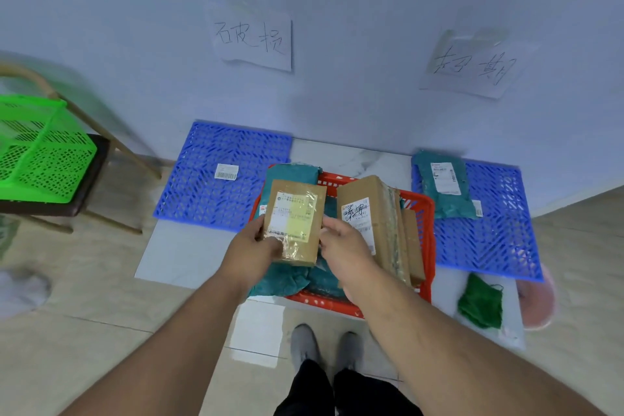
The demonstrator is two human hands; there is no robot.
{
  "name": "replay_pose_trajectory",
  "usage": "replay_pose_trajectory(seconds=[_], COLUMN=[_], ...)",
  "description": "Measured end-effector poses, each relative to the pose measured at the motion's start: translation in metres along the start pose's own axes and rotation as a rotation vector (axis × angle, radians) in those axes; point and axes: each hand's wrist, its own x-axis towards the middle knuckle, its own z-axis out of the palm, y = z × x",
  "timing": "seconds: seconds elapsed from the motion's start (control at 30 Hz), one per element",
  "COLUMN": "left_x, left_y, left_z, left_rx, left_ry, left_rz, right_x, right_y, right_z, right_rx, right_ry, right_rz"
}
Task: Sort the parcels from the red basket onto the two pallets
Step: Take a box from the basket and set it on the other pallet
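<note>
Small brown parcel [293, 223] gripped at its lower edge by left hand [251, 248], larger brown parcel [373, 223] grasped by right hand [344, 245], red basket [423, 233] beneath both grips, teal mailer [444, 184] lying on blue pallet [499, 240] right of them.

Both arms outstretched; left hand [255, 245] and right hand [344, 243] gripping

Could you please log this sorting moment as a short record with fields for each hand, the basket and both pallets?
left hand: left hand grips the small brown box at its lower left
right hand: right hand touches that box's right edge; grip unclear
red basket: red basket holds a taller brown box standing on edge and teal bags
left pallet: left blue pallet carries one white label
right pallet: right blue pallet carries a teal parcel
</note>
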Motion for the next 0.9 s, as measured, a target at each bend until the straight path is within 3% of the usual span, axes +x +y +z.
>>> replay_pose_trajectory(seconds=[0.2,0.53,0.9], left_x=[-0.029,-0.052,0.01], left_y=[0.029,0.052,0.04], left_z=[0.001,0.0,-0.081], left_rx=[-0.136,-0.156,-0.169], left_ry=[0.007,0.079,0.076], left_rz=[0.108,0.253,0.324], right_x=[-0.018,-0.028,-0.002], right_y=[-0.023,-0.048,-0.075], right_z=[-0.014,-0.019,0.067], right_rx=[0.084,0.132,0.059], right_ry=[-0.025,-0.117,-0.046], right_rz=[-0.129,-0.261,-0.343])
